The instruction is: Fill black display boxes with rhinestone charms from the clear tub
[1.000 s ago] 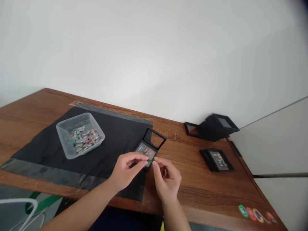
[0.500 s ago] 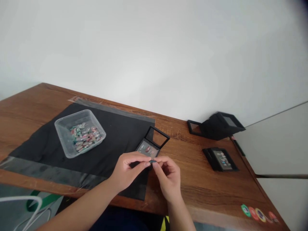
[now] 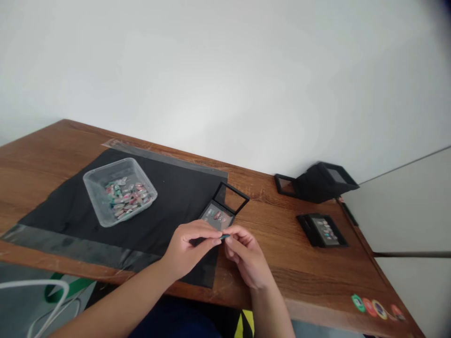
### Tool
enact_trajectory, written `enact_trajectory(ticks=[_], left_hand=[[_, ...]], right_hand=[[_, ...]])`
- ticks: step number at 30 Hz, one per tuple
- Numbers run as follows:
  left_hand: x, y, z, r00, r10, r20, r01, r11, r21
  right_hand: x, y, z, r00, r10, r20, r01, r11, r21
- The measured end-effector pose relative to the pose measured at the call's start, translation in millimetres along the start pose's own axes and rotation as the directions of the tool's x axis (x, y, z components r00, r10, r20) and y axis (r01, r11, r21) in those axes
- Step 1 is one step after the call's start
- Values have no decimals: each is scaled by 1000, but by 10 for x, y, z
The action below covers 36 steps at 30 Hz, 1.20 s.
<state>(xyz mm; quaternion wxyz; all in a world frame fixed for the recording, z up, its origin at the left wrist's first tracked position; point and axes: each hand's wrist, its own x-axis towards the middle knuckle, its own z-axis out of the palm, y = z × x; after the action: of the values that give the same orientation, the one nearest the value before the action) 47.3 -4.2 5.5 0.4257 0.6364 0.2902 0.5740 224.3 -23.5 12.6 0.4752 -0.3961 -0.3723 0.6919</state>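
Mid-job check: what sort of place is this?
Probably a small craft or packing desk indoors: a wooden table against a plain white wall, a black mat with a clear tray of small coloured pieces, and black display boxes. The left hand and right hand pinch a small green piece.

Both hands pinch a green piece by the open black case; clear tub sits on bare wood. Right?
No. The head view shows the clear tub on the black mat, not bare wood. Left hand and right hand pinch the green piece by the open black case.
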Motion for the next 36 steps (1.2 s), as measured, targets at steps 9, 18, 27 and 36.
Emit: enact_trajectory(ticks=[9, 18, 27, 36], left_hand=[[16, 40, 11, 997, 69, -25, -67, 994, 81], [23, 62, 19, 971, 239, 0, -238, 965, 108], [28, 76, 12, 974, 223, 38, -225, 970, 90], [3, 54, 30, 983, 170, 73, -177, 980, 90]], right_hand=[[9, 32, -31, 1000, -8, 25, 9, 1000, -20], [-16, 22, -55, 995, 32, 93, -40, 995, 86], [-24, -35, -9, 990, 63, 123, -78, 989, 127], [4, -77, 20, 982, 112, 149, -147, 959, 244]])
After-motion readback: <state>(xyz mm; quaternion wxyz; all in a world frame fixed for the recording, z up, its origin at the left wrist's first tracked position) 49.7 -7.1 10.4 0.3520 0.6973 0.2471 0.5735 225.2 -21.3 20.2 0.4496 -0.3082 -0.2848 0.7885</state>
